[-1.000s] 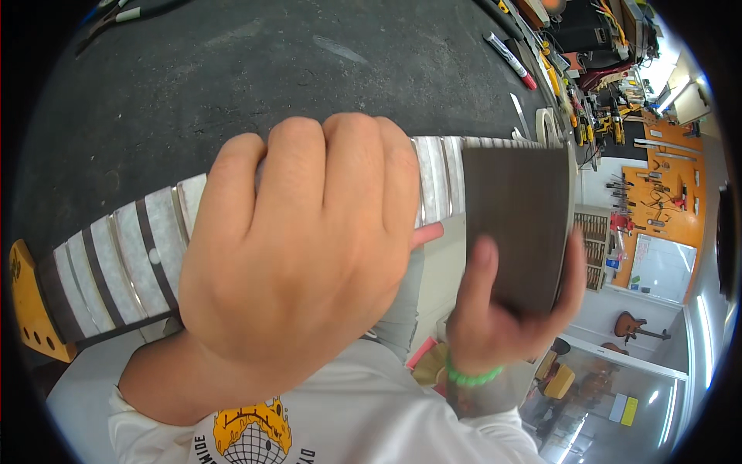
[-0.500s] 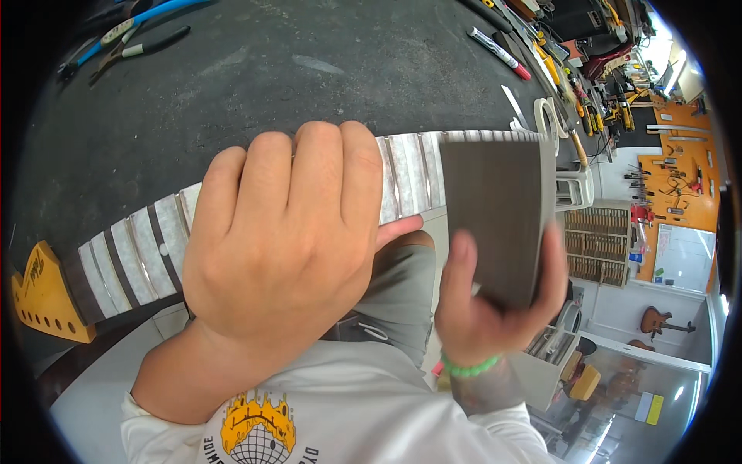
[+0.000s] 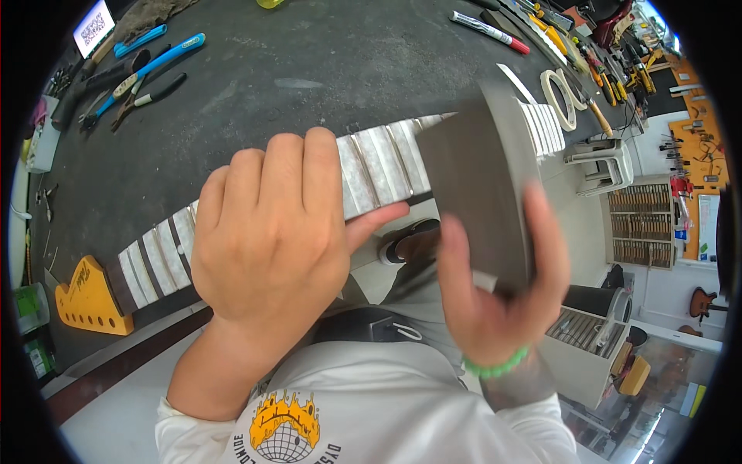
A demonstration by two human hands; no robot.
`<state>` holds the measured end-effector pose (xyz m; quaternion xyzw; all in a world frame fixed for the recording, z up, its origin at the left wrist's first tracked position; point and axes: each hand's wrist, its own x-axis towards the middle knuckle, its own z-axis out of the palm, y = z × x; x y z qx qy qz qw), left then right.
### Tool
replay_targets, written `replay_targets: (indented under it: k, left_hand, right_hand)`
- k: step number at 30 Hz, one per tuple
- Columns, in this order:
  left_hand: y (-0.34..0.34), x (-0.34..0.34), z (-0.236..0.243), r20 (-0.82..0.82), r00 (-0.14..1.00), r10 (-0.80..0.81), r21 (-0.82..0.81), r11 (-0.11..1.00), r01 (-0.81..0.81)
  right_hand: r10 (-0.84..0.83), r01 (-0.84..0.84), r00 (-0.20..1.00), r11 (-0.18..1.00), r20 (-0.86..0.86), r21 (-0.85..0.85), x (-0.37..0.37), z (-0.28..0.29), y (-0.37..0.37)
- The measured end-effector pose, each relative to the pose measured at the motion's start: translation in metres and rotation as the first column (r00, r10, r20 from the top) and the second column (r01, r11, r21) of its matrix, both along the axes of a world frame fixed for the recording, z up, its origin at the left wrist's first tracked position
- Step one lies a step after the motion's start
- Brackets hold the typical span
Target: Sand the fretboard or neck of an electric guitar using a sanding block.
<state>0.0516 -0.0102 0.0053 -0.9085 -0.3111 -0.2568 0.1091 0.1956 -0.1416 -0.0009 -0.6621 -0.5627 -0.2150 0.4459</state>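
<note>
A guitar neck (image 3: 379, 166) with a yellow headstock (image 3: 91, 298) lies slantwise along the near edge of the bench. Pale tape strips cover its fingerboard between the metal frets. My left hand (image 3: 270, 216) is wrapped over the middle of the neck, its thumb showing along the near side. In my right hand (image 3: 502, 309) is a dark grey rectangular block (image 3: 475, 189), gripped at its near end between thumb and fingers. The block slants across the neck's right part and looks blurred. Whether its underside touches the frets is hidden.
Blue-handled pliers (image 3: 147, 77) and other tools lie at the far left. A marker (image 3: 491, 32) and a roll of tape (image 3: 558, 100) rest at the back right, near crowded hand tools (image 3: 610, 77). White stools (image 3: 599, 166) and a drawer cabinet (image 3: 640, 224) stand to the right.
The view has shifted, showing more bench at the left. The block has tilted, and the neck's right end now shows beyond it. My left hand keeps its hold on the neck.
</note>
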Motion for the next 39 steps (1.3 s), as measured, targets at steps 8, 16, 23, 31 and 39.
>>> replay_targets:
  k: [8, 16, 23, 31, 39]
  left_hand:
    - [0.000, 0.003, 0.007, 0.008, 1.000, -0.008, -0.038, 0.999, 0.009]
    - [0.001, -0.001, 0.006, -0.061, 0.998, -0.015, -0.067, 0.998, 0.011]
    - [0.003, -0.001, 0.007, -0.051, 0.998, -0.022, -0.120, 0.993, 0.016]
    - [0.001, 0.002, 0.009, -0.028, 0.999, -0.033, -0.122, 0.992, 0.030]
    - [0.006, 0.000, 0.007, -0.055, 0.998, -0.020, -0.141, 0.990, 0.012]
  right_hand:
    - [0.050, -0.039, 0.994, 0.993, 0.098, -0.114, 0.016, 0.037, 0.063]
    - [0.024, -0.025, 0.999, 0.999, 0.030, 0.035, -0.004, -0.005, -0.004]
    - [0.033, -0.007, 0.993, 0.974, 0.112, -0.226, 0.010, 0.034, 0.052]
    - [0.002, 0.002, 0.997, 0.999, 0.075, -0.055, -0.002, 0.010, -0.013]
    - [0.001, 0.051, 0.986, 0.951, 0.169, -0.304, 0.011, 0.038, 0.066]
